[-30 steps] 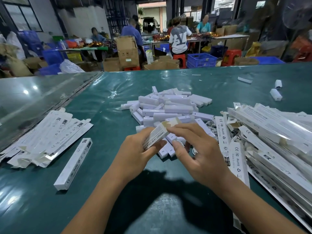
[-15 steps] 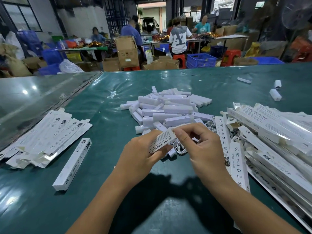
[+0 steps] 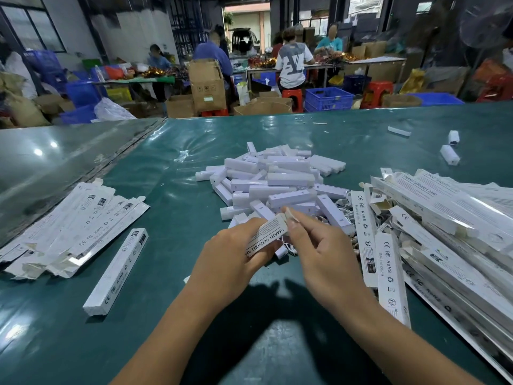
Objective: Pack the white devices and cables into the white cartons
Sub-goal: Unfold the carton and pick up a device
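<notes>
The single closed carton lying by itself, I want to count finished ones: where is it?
In the head view, the closed carton lies left of the left hand, on the green table just right of the flat cartons.

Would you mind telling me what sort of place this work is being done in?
Most likely a packing workshop or small factory floor. A heap of white devices lies on a green worktable beside stacks of white cartons, and behind it other workers sit among cardboard boxes and blue crates.

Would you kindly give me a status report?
Left hand grips printed white carton. Right hand pinches its end flap. Nothing in the way.
</notes>
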{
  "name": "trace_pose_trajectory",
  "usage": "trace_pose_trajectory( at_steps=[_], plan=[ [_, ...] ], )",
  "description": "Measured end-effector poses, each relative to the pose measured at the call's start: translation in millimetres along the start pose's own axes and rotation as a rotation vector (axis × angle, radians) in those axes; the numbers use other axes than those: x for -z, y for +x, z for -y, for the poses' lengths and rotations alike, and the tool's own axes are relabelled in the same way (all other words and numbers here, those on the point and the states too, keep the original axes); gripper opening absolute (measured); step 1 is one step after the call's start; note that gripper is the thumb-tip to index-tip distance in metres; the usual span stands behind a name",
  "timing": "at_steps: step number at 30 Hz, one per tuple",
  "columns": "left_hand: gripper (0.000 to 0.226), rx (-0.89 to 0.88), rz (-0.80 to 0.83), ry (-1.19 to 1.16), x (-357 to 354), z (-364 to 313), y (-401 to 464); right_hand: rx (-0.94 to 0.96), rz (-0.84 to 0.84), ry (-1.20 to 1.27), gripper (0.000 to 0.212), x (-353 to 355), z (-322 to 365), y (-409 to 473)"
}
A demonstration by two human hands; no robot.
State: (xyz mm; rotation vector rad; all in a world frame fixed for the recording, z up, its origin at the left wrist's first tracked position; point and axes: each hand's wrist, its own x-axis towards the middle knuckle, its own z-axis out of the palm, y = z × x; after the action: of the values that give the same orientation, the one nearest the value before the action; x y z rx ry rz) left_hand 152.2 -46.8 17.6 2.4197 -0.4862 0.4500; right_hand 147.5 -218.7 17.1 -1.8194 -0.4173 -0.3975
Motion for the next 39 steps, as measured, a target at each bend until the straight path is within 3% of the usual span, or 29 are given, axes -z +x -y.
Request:
trace_pose_trajectory(
  at_steps=[4,9,18,23,25,30,33,36,39],
  plan=[
    [0.019,-0.020,-0.020,0.029,0.7,-0.5,-2.5,0.126,-0.029,-0.209,0.048,-3.8,1.4,-6.1],
    [0.016,-0.037,-0.058,0.052,-2.0,-4.3,-3.8,0.093,-0.100,-0.153,0.029,2.3,-2.8,-0.5],
    [0.010,-0.069,-0.038,0.052,-2.8,-1.9,-3.2,0.011,-0.077,0.053,0.026,1.3,-6.5,3.1],
    [0.022,-0.059,-0.025,0.047,-2.6,-3.0,-2.9,-0.004,-0.085,0.065,0.024,0.4,-3.8,0.4],
    [0.014,-0.071,-0.037,0.043,-3.4,-2.6,-2.6,-0.036,-0.084,0.084,0.022,-0.8,-6.4,-1.3],
    [0.012,-0.056,-0.025,0.038,-1.9,-0.9,-3.0,0.091,-0.033,-0.118,0.042,-10.7,-2.8,-11.9],
    [0.012,-0.027,0.019,0.070,1.9,-3.1,-3.0,0.048,-0.002,-0.148,0.050,-7.0,-3.7,-10.4],
    [0.027,-0.063,0.085,0.118,3.4,-10.6,-4.1,-0.021,-0.025,-0.020,0.057,2.3,-1.3,-3.3],
    [0.036,-0.151,0.201,0.221,-3.6,-20.6,-7.7,-0.106,0.108,0.001,0.070,0.0,-0.8,-2.5]
  ],
)
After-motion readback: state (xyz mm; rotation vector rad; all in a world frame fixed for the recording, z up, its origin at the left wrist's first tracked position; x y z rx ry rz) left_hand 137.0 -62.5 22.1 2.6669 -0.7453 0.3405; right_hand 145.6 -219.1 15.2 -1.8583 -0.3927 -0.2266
